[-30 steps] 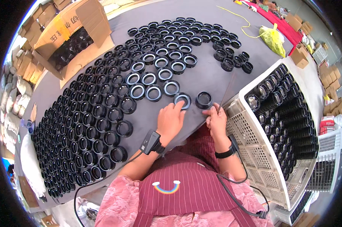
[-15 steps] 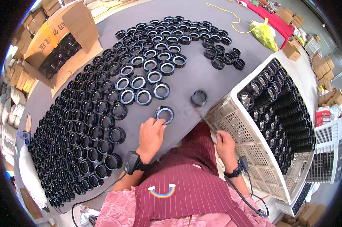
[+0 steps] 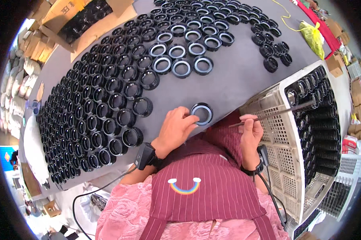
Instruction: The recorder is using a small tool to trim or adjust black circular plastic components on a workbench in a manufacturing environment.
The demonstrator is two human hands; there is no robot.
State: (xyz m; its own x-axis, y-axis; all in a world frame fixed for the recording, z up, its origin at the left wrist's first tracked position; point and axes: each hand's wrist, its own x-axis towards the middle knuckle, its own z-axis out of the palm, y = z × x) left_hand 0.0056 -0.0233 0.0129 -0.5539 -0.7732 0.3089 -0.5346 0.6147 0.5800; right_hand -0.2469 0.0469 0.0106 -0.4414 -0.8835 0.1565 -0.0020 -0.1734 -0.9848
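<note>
Glossy black rings (image 3: 209,114), plastic by their look, gleam on my remote feed against a smooth, matt grey tabletop (image 3: 232,86). From afar I see a dull, pale plastic crate (image 3: 276,128), a thin metallic-looking rod (image 3: 284,111), a pinstriped cloth apron (image 3: 208,192), a rumpled plush-looking shirt (image 3: 120,208), a matt cardboard box (image 3: 64,14) and a shiny, crinkled plastic bag (image 3: 313,38).

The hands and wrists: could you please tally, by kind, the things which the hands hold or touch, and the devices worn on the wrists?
Black ring with pale insert, at the left hand: 1
Thin dark rod, in the right hand: 1
Black wrist devices, one on each wrist: 2
Total: 4
</note>
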